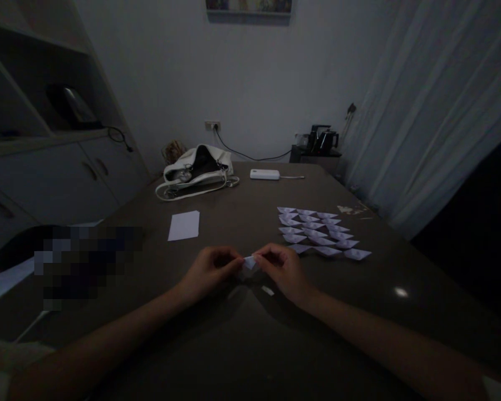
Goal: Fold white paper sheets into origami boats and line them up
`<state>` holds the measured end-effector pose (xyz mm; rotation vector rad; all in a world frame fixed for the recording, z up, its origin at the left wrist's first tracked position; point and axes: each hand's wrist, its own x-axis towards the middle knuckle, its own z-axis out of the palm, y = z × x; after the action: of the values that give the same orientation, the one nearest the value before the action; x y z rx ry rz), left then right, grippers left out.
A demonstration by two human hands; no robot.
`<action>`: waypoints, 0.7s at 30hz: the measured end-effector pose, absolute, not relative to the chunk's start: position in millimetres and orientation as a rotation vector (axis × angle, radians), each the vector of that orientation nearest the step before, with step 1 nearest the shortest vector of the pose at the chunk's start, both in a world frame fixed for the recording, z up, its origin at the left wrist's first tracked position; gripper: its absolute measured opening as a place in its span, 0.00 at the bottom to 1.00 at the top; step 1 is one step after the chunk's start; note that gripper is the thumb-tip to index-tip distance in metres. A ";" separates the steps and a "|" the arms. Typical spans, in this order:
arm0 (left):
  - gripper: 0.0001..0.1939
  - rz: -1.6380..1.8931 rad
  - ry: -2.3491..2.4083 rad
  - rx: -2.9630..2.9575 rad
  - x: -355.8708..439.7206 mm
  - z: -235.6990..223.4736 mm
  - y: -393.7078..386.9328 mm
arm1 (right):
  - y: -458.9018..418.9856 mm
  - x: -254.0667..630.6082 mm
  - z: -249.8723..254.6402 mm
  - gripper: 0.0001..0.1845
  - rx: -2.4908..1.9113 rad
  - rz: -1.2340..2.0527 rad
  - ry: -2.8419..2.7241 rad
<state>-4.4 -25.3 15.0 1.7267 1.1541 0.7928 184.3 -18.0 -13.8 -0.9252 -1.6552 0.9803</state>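
Observation:
Between my two hands, just above the table, is a small folded piece of white paper (249, 262). My left hand (214, 269) pinches its left end between thumb and finger. The right end is pinched the same way by my right hand (284, 273). A small white paper scrap (268, 291) lies on the table below the hands. Several folded paper boats (317, 240) stand in rows to the right, beyond my right hand. A stack of white paper sheets (184, 226) lies to the left, beyond my left hand.
The dark table (250, 345) carries a white handbag (200, 170) and a white power bank (264, 174) with a short cable at the far end. Light scraps (352, 210) lie near the right edge. A kettle (328, 140) stands past the far right corner.

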 end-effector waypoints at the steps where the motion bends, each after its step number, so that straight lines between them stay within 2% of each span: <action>1: 0.15 0.801 1.144 1.754 -4.1 14.9 -24.8 | -18.0 184.5 -14.1 0.06 -0.919 0.971 -1.661; 8: 0.13 0.821 1.191 1.867 -5.6 14.3 -25.1 | -20.3 182.9 -13.1 0.05 -0.889 0.987 -1.681; 16: 0.13 0.862 1.245 1.813 -5.3 18.4 -26.6 | -17.7 181.2 -20.6 0.10 -0.881 1.237 -1.750; 21: 0.14 0.855 1.204 1.752 -5.7 18.0 -26.1 | -19.6 181.9 -17.9 0.12 -0.902 1.204 -1.815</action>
<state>-5.7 -26.1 18.0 1.7516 1.2042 0.8547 181.9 -19.6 -17.9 -0.9023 -1.8153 1.2042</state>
